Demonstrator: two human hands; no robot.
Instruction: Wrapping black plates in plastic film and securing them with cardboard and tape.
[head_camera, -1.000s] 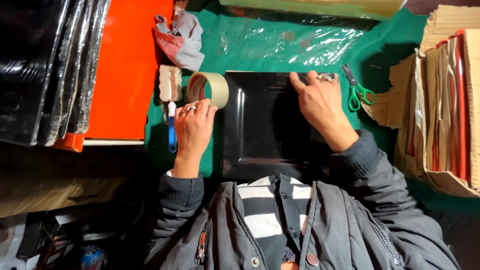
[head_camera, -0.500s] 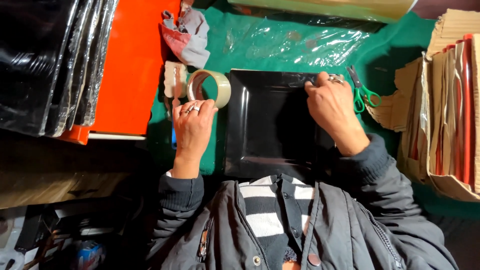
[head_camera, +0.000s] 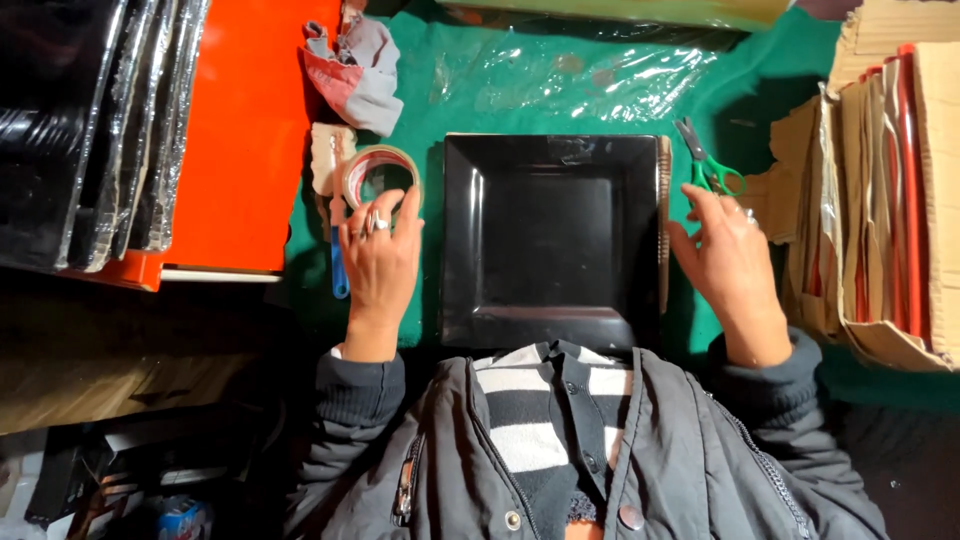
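Resting on the green cloth (head_camera: 620, 100), the person's left hand (head_camera: 380, 262) has its fingers spread over the near edge of a roll of tape (head_camera: 381, 176), fingertips touching the ring without closing round it. Rings glint on two of those fingers. The right hand (head_camera: 728, 262) lies open and loose just beside the right rim of a square black tray (head_camera: 552, 240), holding nothing, its fingertips close to a pair of green-handled scissors (head_camera: 708, 166) that lie above it.

Between the two hands sits the tray, flat on the cloth and right in front of the person's dark jacket (head_camera: 650, 460). Beside the left hand, partly under it, a blue-handled tool (head_camera: 339, 275) lies on the cloth. A crumpled grey and red rag (head_camera: 355, 62) sits beyond the tape. Further left lies an orange board (head_camera: 245, 130) with black wrapped trays (head_camera: 90, 120) stacked on it. To the far right stands a pile of brown cardboard (head_camera: 885, 190) sheets.
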